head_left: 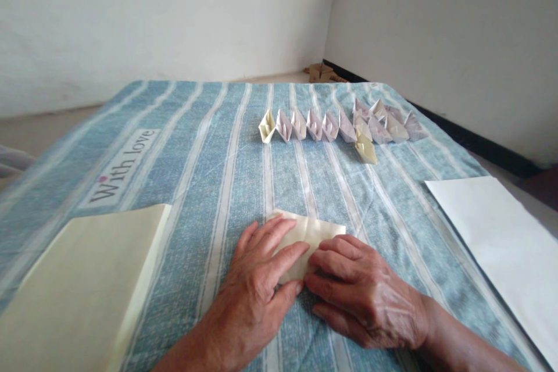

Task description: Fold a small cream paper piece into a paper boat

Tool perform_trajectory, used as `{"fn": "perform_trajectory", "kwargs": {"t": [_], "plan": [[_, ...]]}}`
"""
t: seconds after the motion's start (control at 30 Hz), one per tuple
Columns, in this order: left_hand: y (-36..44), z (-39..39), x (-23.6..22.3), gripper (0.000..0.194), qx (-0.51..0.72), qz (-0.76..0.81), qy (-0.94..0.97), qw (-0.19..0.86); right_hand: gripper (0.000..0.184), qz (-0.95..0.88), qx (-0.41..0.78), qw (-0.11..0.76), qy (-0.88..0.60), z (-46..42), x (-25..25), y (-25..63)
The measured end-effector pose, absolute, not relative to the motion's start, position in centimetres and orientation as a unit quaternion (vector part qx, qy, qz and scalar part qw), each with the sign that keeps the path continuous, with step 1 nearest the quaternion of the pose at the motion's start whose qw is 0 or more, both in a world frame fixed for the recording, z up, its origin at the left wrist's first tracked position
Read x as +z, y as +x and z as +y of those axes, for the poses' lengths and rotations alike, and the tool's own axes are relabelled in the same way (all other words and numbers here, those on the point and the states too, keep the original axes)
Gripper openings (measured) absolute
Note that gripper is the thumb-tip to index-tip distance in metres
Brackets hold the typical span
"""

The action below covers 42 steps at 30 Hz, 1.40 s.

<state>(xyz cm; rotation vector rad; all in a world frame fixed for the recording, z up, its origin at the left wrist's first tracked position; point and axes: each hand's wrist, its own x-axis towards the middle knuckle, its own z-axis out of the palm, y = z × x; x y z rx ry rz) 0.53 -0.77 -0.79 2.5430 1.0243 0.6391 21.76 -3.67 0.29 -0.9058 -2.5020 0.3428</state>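
Several paper boats (pixel 299 125) are finished beyond the fingertips, one part-folded sheet (pixel 305 232) is pressed under the left hand's (pixel 257 279) spread fingers and grasped by the curled right hand (pixel 370 293), and stacked paper (pixel 82 279) leftward is unfolded.

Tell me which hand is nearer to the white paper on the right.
Right. The right hand lies left of the white paper, apart from it; the left hand is farther left.
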Motion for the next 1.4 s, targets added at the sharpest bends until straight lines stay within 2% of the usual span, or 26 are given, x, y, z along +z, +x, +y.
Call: {"fn": "perform_trajectory", "kwargs": {"t": [0.23,0.6,0.8,1.4], "plan": [[0.6,-0.6,-1.3,0.036,0.248,0.356,0.889,0.148,0.020,-0.901,0.097,0.260,-0.333,-4.0,0.3,21.4],[0.4,-1.0,-1.5,0.025,0.243,0.361,0.890,0.135,0.018,-0.900,0.122,0.240,-0.344,-4.0,0.4,21.4],[0.4,-1.0,-1.7,0.028,0.235,0.362,0.892,0.135,0.013,-0.901,0.104,0.241,-0.346,-3.9,0.6,21.1],[0.5,-0.8,-1.2,0.035,0.218,0.366,0.892,0.151,0.017,-0.906,0.065,0.250,-0.336,-3.5,0.4,22.3]]}}
